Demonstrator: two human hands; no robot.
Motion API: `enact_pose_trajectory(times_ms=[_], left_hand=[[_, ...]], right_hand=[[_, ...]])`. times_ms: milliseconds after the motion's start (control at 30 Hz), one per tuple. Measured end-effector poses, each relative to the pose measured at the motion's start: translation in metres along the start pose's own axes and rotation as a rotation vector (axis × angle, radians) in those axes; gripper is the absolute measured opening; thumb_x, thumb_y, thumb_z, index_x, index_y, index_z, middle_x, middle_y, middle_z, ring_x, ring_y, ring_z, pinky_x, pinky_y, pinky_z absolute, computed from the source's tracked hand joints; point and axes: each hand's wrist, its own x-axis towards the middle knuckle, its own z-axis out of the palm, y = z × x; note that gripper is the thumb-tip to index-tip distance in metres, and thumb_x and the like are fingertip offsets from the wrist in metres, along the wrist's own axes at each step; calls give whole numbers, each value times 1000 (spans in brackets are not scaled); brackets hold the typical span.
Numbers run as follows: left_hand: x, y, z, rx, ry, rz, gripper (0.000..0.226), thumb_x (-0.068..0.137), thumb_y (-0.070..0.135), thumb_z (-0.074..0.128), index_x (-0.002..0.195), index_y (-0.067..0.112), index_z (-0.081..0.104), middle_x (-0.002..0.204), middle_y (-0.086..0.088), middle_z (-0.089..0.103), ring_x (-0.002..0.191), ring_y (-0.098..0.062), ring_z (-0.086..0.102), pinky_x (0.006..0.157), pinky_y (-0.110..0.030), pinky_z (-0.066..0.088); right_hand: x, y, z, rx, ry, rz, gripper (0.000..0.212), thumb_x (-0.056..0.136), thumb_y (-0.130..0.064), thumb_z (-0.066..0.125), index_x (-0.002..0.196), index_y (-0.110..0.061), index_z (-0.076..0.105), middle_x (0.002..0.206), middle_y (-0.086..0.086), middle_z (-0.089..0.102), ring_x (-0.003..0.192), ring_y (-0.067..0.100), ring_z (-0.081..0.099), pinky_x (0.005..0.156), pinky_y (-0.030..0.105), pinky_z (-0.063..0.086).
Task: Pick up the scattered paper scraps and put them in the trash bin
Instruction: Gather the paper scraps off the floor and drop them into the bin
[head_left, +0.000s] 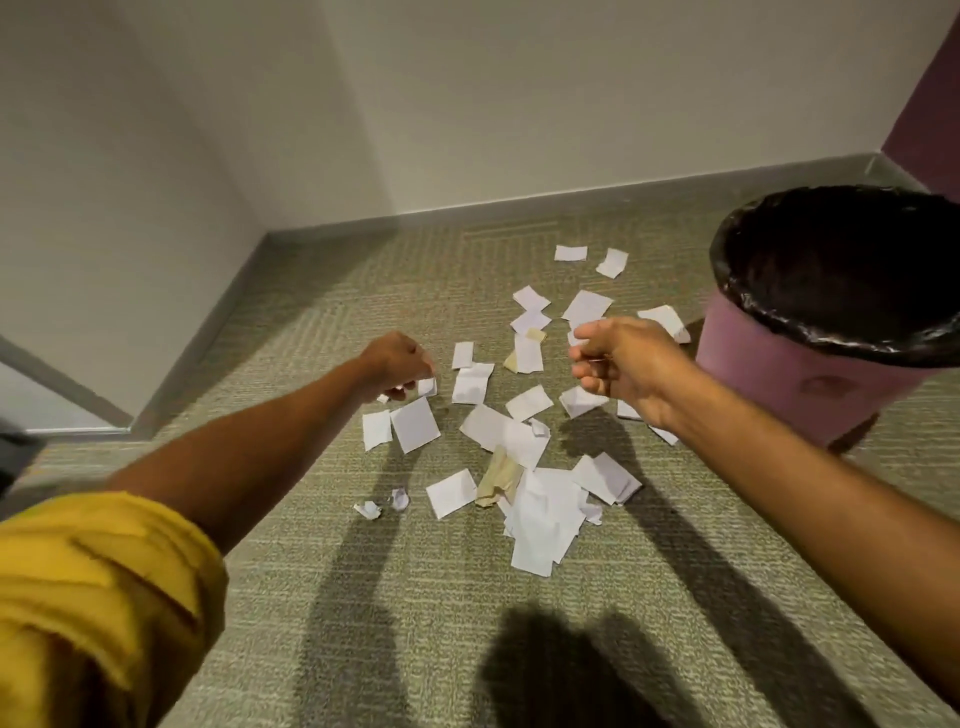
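So here's where we are: paper scraps (540, 514) all over the grey-green carpet (363, 623), mostly white rectangles. The thickest overlapping heap lies near the middle of the floor, and looser pieces spread up toward the baseboard (519, 205). There's a crumpled tan piece (498, 480) tucked into the heap too, and a couple of tiny balled-up bits off to its left.

The trash bin (769, 374) stands on the carpet at the right, pink with a black liner folded over its rim. A few scraps lie right by its base.

Our left hand (397, 364) is reaching out low over the left edge of the mess, fingers curled down. It's pinching a small white scrap (427, 387) at the fingertips, just above two bigger flat pieces. The yellow sleeve (78, 597) on that arm is pushed up past the elbow.

Our right hand (618, 364) is out over the right side of the scatter, near the bin but not touching it. The fingers are curled in toward the palm — honestly we can't tell whether there's paper in there or nothing at all, since the scraps behind it blur into the fingertips.

Both arms throw long shadows across the carpet, and plain pale walls (467, 104) meet in the corner behind.
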Motion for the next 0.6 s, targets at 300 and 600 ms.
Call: enact_pose_trajectory(times_ms=[300, 600], left_hand=[[47, -93, 19, 291, 56, -219, 45, 96, 35, 74, 124, 1, 67, 124, -15, 71, 116, -37, 69, 94, -41, 59], [55, -137, 45, 297, 137, -194, 36, 87, 21, 83, 116, 5, 70, 118, -19, 69, 104, -36, 70, 88, -44, 62]], right_hand=[[42, 66, -12, -222, -5, 73, 17, 101, 2, 62, 115, -6, 69, 91, 15, 75, 65, 20, 68, 56, 31, 55], [63, 124, -41, -782, -191, -69, 23, 91, -10, 78, 98, -32, 77, 91, -2, 77, 81, 14, 68, 75, 32, 54]])
